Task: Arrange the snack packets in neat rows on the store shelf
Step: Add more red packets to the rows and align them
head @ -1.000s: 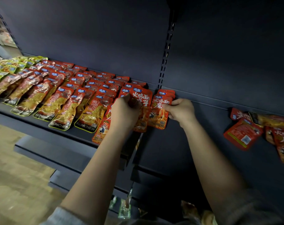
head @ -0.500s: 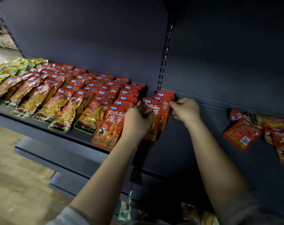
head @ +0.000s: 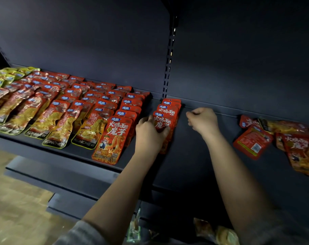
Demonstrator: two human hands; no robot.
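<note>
Red snack packets lie in overlapping rows across the left half of the dark shelf (head: pixel 194 156). My left hand (head: pixel 148 133) grips the front packet (head: pixel 163 121) of a short row of red packets (head: pixel 169 106) near the shelf's upright. My right hand (head: pixel 204 121) hovers just right of that row, fingers curled, holding nothing. A full red packet (head: pixel 113 138) fronts the neighbouring row to the left. A loose heap of red packets (head: pixel 252 142) lies at the right of the shelf.
Yellow-and-red KONCHEW packets (head: pixel 62 128) and green packets (head: pixel 2 78) fill rows further left. A slotted upright (head: pixel 169 55) divides the back panel. Lower shelves (head: pixel 62 175) jut out below, with more packets (head: pixel 219 230) at the bottom. Wooden floor shows at lower left.
My right hand has let go of the short row and drawn back to the right. My left hand has stayed on the front packet of that row.
</note>
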